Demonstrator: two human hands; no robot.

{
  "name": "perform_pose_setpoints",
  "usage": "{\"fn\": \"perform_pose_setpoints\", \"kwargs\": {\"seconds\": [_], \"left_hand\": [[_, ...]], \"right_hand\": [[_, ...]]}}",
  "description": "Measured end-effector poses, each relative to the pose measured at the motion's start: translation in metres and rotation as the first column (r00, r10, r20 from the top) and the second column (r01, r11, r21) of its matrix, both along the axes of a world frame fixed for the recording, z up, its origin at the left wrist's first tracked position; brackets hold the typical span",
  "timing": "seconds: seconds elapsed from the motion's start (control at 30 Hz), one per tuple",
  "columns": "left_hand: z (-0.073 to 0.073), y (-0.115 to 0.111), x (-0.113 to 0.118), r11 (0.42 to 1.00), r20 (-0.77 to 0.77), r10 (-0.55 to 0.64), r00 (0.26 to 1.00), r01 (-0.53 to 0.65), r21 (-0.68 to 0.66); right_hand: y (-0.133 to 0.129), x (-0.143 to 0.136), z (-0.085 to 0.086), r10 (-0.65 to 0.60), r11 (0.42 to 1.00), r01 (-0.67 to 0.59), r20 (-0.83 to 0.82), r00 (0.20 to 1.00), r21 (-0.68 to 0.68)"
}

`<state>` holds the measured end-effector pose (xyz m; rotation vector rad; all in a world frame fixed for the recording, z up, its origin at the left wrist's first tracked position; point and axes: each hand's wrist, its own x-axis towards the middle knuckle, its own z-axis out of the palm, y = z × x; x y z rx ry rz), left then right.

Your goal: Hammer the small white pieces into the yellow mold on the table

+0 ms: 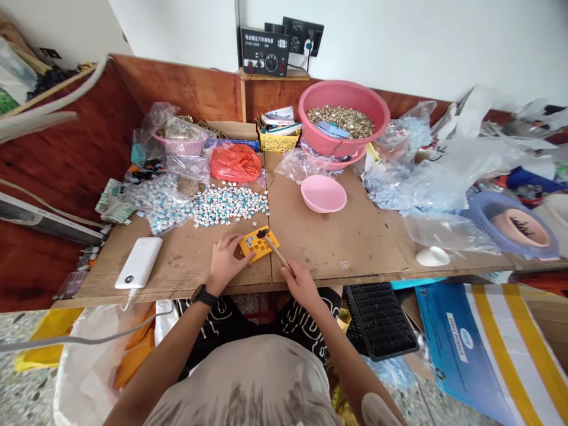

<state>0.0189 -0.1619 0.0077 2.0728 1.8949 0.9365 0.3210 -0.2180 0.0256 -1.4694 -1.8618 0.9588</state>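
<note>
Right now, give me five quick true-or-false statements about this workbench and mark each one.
1. The left hand touches the yellow tray. True.
2. The right hand holds a white cup. False: it holds a wooden-handled brush.
3. The big pink basin holds gold-coloured pieces. True.
4. The white cabled device lies right of the tray. False: it lies left.
5. The orange-red bag sits behind loose blue-and-white pieces. True.
</note>
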Motion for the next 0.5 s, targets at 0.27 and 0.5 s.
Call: {"fn": "perform_pose_setpoints", "kwargs": {"seconds": [0.27, 0.5], "left_hand": [[-0.009, -0.006, -0.002, 0.998, -0.047, 0.004, 0.999, -0.007, -0.068], [0.0, -0.001, 0.002, 0.993, 0.011, 0.047, 0.999, -0.045, -0.106]], "right_hand": [[-0.011, -0.019, 0.011, 0.079, 0.996, -0.067, 0.236, 0.969, -0.055], [0.008, -0.005, -0.013, -0.172, 0.983, 0.151, -0.22, 0.96, -0.109]]}}
